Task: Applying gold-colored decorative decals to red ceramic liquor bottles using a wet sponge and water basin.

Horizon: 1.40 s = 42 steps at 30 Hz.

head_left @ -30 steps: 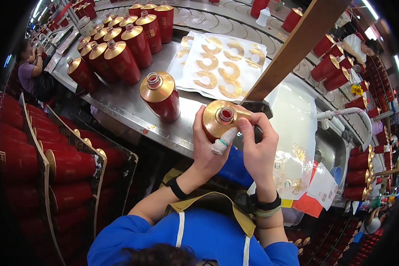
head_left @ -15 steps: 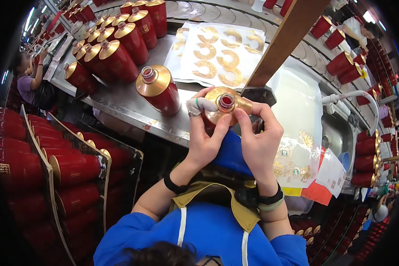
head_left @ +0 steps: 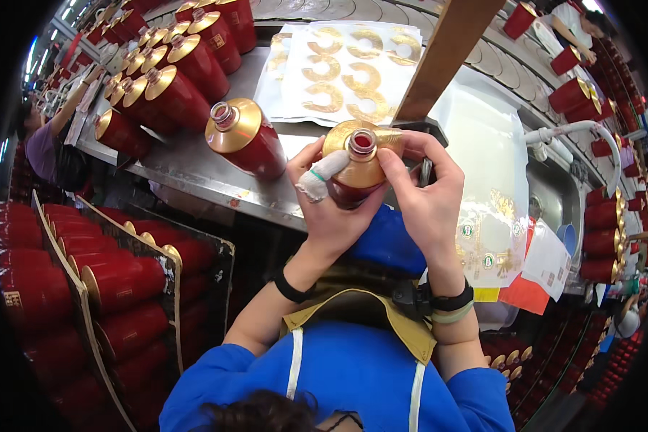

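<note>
A red bottle with a gold shoulder and an open glass neck [head_left: 358, 174] is held in front of me, tilted toward me. My left hand [head_left: 333, 219] is wrapped round its body from the left and below; one of its fingers wears a white cloth cover with a green band and lies against the shoulder. A curved gold decal [head_left: 389, 137] juts from the right side of the shoulder. My right hand [head_left: 433, 198] is closed on that decal, thumb pressed against the shoulder. Just left stands another red bottle [head_left: 255, 147], uncapped, on the metal table.
White sheets bearing several C-shaped gold decals [head_left: 324, 70] lie on the metal table [head_left: 194, 169]. A wooden post [head_left: 446, 57] rises beyond my right hand. More bottles [head_left: 183, 68] crowd the back left; racked bottles [head_left: 126, 281] fill the lower left. A sink [head_left: 554, 191] is at right.
My view has shifted slightly. The bottle is turned and tipped a little more upright in my hands, and my covered finger has slid lower on the shoulder.
</note>
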Tool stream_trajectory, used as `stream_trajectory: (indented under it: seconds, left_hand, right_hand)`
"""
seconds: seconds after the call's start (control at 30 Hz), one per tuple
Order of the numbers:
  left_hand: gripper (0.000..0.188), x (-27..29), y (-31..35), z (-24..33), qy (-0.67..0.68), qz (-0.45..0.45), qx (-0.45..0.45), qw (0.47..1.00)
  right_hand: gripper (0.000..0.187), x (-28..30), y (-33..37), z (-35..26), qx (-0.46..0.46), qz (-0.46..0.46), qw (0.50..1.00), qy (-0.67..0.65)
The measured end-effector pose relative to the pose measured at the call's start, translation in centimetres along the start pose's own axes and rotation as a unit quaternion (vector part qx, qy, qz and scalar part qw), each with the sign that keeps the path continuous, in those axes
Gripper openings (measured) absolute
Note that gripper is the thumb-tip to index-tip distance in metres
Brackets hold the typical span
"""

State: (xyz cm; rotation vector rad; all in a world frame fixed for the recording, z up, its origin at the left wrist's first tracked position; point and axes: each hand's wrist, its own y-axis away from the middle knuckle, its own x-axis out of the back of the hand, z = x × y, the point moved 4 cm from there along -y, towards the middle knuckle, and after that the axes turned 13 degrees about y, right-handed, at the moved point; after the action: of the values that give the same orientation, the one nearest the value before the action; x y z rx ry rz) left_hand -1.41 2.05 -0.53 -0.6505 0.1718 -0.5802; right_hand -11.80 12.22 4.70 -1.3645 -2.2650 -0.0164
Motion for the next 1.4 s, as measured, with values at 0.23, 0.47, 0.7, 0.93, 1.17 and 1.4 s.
stream_trajectory:
  seconds: [0.23, 0.47, 0.7, 0.93, 1.17, 1.4]
  left_hand:
    - [0.093, -0.4, 0.2, 0.3, -0.094, -0.051, -0.090, 0.990]
    - [0.101, -1.8, 0.2, 0.1, -0.062, 0.010, -0.081, 0.995]
    - [0.081, 0.0, -1.9, -2.4, 0.237, -0.141, 0.168, 0.947]
    - [0.083, 1.6, -2.8, -1.3, 0.226, -0.197, 0.135, 0.944]
    - [0.081, 2.4, -3.2, -0.7, 0.163, -0.213, 0.087, 0.959]
    - [0.081, 1.3, -2.7, -0.9, 0.209, -0.162, 0.067, 0.962]
  right_hand:
    - [0.024, 0.5, 0.4, -0.7, -0.035, -0.019, 0.999, 0.019]
    - [0.026, 0.6, 0.7, -1.5, 0.033, 0.007, 0.999, 0.042]
    - [0.037, 1.3, 0.8, -1.4, -0.018, 0.008, 1.000, 0.016]
    - [0.046, 1.2, 1.3, -1.7, -0.064, -0.072, 0.995, -0.025]
    - [0.067, 0.0, 1.8, -2.2, 0.032, -0.058, 0.992, 0.107]
    - [0.069, -1.8, 1.9, -1.5, 0.010, -0.031, 0.996, 0.085]
